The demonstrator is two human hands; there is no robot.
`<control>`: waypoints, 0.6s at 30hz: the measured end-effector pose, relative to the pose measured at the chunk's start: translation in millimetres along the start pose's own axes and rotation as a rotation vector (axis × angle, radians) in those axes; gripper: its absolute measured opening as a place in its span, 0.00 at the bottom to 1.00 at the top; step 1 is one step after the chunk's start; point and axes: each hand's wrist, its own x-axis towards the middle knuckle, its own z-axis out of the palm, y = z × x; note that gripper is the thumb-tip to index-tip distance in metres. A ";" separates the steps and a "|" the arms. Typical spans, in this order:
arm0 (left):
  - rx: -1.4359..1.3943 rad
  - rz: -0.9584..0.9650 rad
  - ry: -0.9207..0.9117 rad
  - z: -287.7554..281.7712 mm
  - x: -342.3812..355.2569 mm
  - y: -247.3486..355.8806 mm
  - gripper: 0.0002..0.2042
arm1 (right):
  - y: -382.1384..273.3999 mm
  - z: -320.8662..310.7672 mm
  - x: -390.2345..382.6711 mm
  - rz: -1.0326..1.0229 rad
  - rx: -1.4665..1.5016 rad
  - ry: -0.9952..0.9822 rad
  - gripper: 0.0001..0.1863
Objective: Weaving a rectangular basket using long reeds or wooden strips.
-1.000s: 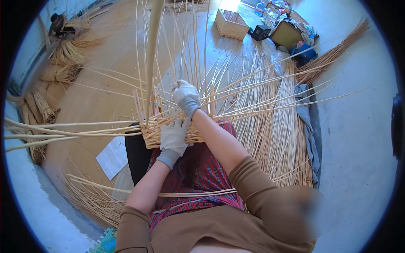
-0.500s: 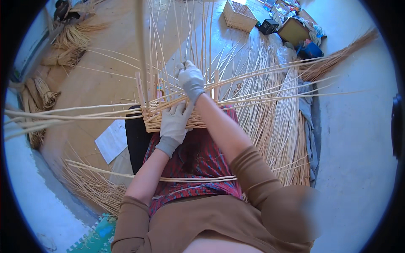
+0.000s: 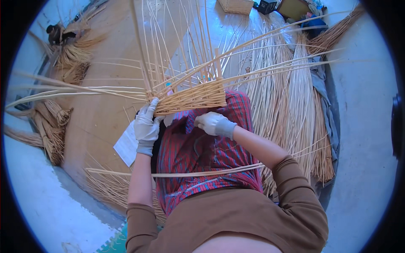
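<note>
A partly woven wicker basket (image 3: 193,98) rests tilted over my lap, its near wall toward me. Tall upright stakes (image 3: 202,31) rise from it, and long loose rods (image 3: 93,90) stick out to both sides. My left hand (image 3: 146,126), in a pale glove, grips the basket's left corner, thumb at the lower edge. Just below the wall, apart from it, my gloved right hand (image 3: 214,123) has its fingers curled in; whatever they may hold is hidden. Under both hands lies a red striped cloth (image 3: 211,158), with several pale rods (image 3: 211,173) across it.
A broad spread of loose willow rods (image 3: 282,101) covers the floor at right. Tied bundles (image 3: 50,126) lie along the left wall. A white sheet (image 3: 125,145) is on the floor by my left arm. A finished-looking woven box (image 3: 236,6) stands at the far side.
The basket has swung, its right end now higher. My left hand has moved from the wall's middle to its left corner. My right hand has dropped from the stakes to below the basket.
</note>
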 end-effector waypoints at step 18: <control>-0.449 -0.475 0.089 25.7 0.3 2.3 0.44 | 102.3 224.6 187.8 0.221 -0.154 -0.151 0.20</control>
